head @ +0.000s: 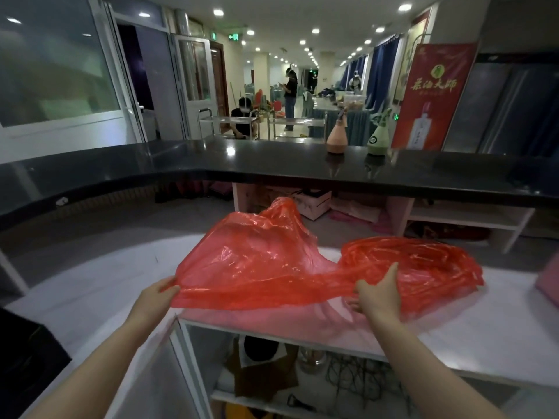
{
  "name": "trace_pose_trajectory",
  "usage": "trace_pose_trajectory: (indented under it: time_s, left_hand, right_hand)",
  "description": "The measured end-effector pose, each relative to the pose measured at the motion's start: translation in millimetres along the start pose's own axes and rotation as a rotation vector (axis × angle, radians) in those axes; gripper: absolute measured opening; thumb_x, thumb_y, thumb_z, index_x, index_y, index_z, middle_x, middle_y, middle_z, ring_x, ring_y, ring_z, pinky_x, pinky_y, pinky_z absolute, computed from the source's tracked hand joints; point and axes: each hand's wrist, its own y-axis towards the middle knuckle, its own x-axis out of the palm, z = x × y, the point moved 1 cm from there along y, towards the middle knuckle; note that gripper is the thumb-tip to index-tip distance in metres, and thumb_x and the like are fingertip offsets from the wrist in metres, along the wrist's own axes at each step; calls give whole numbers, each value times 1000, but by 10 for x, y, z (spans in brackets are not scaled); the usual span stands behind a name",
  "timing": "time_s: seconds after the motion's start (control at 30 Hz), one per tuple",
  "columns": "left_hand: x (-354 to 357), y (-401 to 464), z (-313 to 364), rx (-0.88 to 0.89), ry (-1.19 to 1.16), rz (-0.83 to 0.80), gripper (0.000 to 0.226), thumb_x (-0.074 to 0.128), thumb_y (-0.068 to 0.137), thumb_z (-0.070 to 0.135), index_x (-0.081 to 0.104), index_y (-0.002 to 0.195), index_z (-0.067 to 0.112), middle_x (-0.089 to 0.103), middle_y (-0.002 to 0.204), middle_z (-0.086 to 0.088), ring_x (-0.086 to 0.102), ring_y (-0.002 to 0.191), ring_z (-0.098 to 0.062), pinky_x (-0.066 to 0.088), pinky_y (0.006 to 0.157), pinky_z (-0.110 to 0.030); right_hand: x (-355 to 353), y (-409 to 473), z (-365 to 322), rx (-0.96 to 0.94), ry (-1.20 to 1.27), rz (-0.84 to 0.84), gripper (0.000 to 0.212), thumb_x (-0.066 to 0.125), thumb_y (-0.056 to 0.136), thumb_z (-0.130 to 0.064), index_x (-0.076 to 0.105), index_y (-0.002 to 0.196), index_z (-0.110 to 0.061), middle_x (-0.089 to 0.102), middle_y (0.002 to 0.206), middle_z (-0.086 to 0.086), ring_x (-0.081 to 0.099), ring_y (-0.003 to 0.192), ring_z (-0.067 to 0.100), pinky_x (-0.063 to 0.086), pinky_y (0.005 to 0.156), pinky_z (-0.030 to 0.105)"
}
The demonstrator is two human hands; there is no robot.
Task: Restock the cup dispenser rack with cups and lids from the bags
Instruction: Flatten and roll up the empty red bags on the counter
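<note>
A thin, see-through red bag (257, 261) is spread out crumpled and limp over the white counter (90, 285), its near edge raised; just right, touching it, a second red bag (423, 261) lies bunched in folds

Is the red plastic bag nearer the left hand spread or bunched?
Spread: the translucent red plastic bag lies flat and limp on the white countertop, left hand pinching its corner.
</note>
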Motion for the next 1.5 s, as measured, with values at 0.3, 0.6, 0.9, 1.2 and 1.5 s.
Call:
trace_pose_trajectory:
  time_s: [0.3,0.6,0.9,1.2,1.5]
  left_hand:
    - [356,-149,23,433,701,-227,46,42,97,45,36,143,39,18,157,5,3,147,-23,-2,116,-46]
    - [536,111,395,620,447,-133,48,51,95,33,39,142,31,31,152,7,17,144,-12,10,117,-35]
    - [618,1291,931,491,108,189,45,43,84,-11,67,112,14,63,122,-4,54,116,-20,38,97,-30]
    - [966,2227,897,219,76,-109,53,55,81,-10,54,128,12,57,124,-8,53,117,-22,39,96,-27]
    - [1219,2502,531,64,111,-444,36,59,90,4,54,126,4,63,101,2,64,82,3,45,66,-5]
  right_hand:
    - [263,-606,-46,-453,-308,-103,41,54,88,-8,54,127,-20,68,74,-2,65,61,10,52,53,25]
    - [615,-128,-271,-511,-316,-149,23,55,89,-7,68,104,-19,67,88,-12,60,82,-5,45,68,8]
    - [1097,1161,-563,-438,-395,-175,36,60,87,-19,55,122,-25,61,72,-12,56,66,0,37,54,13]
    - [1966,1956,-709,-387,-564,-575,55,55,84,-10,48,134,-32,70,87,0,63,63,9,51,57,22]
    - [1921,1970,-554,-211,-247,-418,11,54,82,-17,55,72,-12,61,79,-3,55,69,13,45,62,34]
